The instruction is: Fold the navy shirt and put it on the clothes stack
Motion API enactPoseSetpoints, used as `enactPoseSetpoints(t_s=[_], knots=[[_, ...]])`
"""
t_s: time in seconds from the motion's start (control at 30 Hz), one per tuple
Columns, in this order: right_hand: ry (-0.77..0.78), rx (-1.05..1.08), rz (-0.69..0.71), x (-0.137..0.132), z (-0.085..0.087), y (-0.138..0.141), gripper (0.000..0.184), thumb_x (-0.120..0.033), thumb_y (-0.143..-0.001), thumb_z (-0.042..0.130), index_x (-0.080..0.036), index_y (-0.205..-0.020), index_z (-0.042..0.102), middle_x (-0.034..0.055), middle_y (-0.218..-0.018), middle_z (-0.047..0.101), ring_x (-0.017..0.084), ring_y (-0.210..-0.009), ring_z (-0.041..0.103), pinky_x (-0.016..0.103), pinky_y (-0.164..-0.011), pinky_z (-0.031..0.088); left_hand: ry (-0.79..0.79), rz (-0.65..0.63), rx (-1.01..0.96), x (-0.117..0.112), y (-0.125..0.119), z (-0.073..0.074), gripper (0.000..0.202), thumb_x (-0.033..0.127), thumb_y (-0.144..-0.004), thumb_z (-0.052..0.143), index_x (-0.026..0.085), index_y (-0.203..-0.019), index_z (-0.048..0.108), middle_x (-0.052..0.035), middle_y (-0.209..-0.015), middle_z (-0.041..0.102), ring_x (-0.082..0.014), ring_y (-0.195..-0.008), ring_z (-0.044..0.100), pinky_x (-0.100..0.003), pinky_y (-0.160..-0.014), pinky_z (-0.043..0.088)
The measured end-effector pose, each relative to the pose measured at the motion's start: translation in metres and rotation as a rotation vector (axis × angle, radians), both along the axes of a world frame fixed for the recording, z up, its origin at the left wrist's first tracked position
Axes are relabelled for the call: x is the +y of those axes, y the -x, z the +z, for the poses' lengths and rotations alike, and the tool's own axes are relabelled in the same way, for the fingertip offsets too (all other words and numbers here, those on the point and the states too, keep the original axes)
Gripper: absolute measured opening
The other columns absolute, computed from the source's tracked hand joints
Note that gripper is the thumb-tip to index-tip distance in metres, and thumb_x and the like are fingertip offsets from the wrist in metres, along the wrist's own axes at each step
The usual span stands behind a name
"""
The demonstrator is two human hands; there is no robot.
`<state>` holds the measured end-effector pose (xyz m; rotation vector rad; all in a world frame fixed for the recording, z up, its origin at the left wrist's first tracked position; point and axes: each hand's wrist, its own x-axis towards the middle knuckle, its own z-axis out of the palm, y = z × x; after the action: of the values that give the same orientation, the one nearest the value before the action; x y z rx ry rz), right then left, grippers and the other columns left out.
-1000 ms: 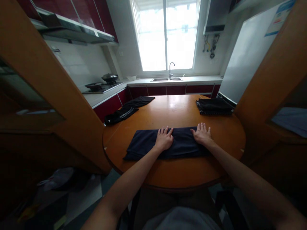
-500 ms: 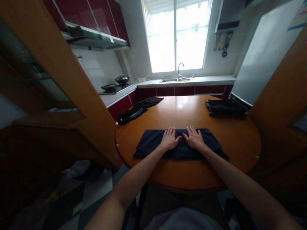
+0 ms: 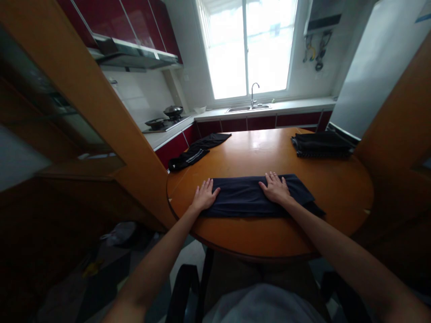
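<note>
A folded dark navy garment (image 3: 242, 197) lies flat in a long strip near the front of the round wooden table (image 3: 249, 237). Its exact kind cannot be told. My left hand (image 3: 204, 196) rests palm down on the strip's left end, fingers spread, covering part of that end. On the right half of the cloth lies my right hand (image 3: 276, 188), also flat with the fingers apart. Neither hand grips anything.
Black clothing with white stripes (image 3: 193, 156) hangs over the table's back left edge. A stack of folded black clothes (image 3: 321, 144) sits at the back right. A chair armrest (image 3: 183, 287) is below on the left. Beyond are a stove (image 3: 164, 123) and a sink (image 3: 239, 109).
My left hand has slid left from the middle of the garment to its left end. My right hand has shifted slightly right. The view has also moved a little.
</note>
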<state>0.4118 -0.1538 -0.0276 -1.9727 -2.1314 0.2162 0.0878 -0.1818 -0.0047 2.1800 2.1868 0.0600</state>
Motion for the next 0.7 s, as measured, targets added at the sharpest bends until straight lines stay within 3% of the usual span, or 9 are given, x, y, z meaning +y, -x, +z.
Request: enactPoseSetpoints(t_s=[0.1, 0.2, 0.27, 0.4, 0.53, 0.6, 0.7], knots=[[-0.002, 0.001, -0.002, -0.001, 0.001, 0.001, 0.074, -0.059, -0.1, 0.023, -0.011, -0.156, 0.029, 0.0145, -0.165, 0.022, 0.025, -0.153, 0.013, 0.05, -0.121, 0.008, 0.035, 0.028, 0.023, 0.001, 0.008, 0.002, 0.074, 0.06, -0.1, 0.016, 0.015, -0.159, 0.019, -0.0119, -0.166, 0.014, -0.0274, -0.153, 0.015, -0.053, -0.121, 0.017], [0.004, 0.003, -0.008, -0.001, 0.002, 0.001, 0.074, -0.059, -0.1, 0.023, -0.011, -0.156, 0.03, 0.0144, -0.165, 0.022, 0.025, -0.153, 0.013, 0.05, -0.121, 0.008, 0.069, 0.096, 0.068, 0.004, -0.002, 0.012, 0.078, 0.062, -0.099, 0.019, 0.01, -0.158, 0.024, -0.0188, -0.164, 0.018, -0.0337, -0.152, 0.017, -0.06, -0.119, 0.016], [0.005, 0.0, -0.011, 0.0, 0.002, 0.001, 0.074, -0.058, -0.1, 0.025, -0.011, -0.156, 0.03, 0.0138, -0.165, 0.022, 0.025, -0.153, 0.013, 0.05, -0.121, 0.008, -0.005, 0.083, 0.097, 0.006, -0.024, 0.02, 0.079, 0.061, -0.099, 0.022, 0.007, -0.156, 0.027, -0.0214, -0.163, 0.02, -0.0363, -0.152, 0.015, -0.061, -0.119, 0.013], [-0.007, -0.009, -0.008, 0.0, 0.0, 0.0, 0.074, -0.059, -0.1, 0.025, -0.011, -0.156, 0.03, 0.0129, -0.164, 0.023, 0.025, -0.152, 0.015, 0.052, -0.121, 0.01, -0.141, -0.186, 0.034, 0.015, -0.101, 0.027, 0.068, 0.052, -0.102, 0.023, 0.009, -0.155, 0.031, -0.0168, -0.163, 0.026, -0.0327, -0.152, 0.019, -0.056, -0.12, 0.017], [-0.029, -0.034, 0.0, -0.001, -0.001, -0.001, 0.069, -0.054, -0.101, 0.023, -0.012, -0.156, 0.031, 0.0126, -0.164, 0.025, 0.026, -0.152, 0.017, 0.052, -0.121, 0.012, -0.154, -0.38, -0.061, 0.024, -0.166, 0.015, 0.058, 0.043, -0.103, 0.025, 0.014, -0.152, 0.038, -0.0119, -0.159, 0.037, -0.029, -0.147, 0.031, -0.051, -0.119, 0.025], [-0.033, -0.043, 0.01, -0.001, -0.001, -0.002, 0.063, -0.045, -0.103, 0.021, -0.013, -0.156, 0.032, 0.012, -0.164, 0.026, 0.026, -0.152, 0.018, 0.052, -0.121, 0.014, -0.164, -0.405, -0.071, 0.025, -0.18, 0.005, 0.055, 0.041, -0.103, 0.026, 0.018, -0.151, 0.041, -0.0094, -0.158, 0.039, -0.0281, -0.147, 0.032, -0.051, -0.119, 0.025], [-0.032, -0.032, 0.016, 0.0, -0.001, -0.002, 0.058, -0.036, -0.103, 0.02, -0.013, -0.155, 0.035, 0.011, -0.163, 0.027, 0.025, -0.152, 0.019, 0.052, -0.121, 0.014, -0.217, -0.425, -0.069, 0.022, -0.182, -0.008, 0.053, 0.039, -0.102, 0.029, 0.019, -0.15, 0.042, -0.0078, -0.158, 0.04, -0.0285, -0.148, 0.029, -0.052, -0.12, 0.022]])
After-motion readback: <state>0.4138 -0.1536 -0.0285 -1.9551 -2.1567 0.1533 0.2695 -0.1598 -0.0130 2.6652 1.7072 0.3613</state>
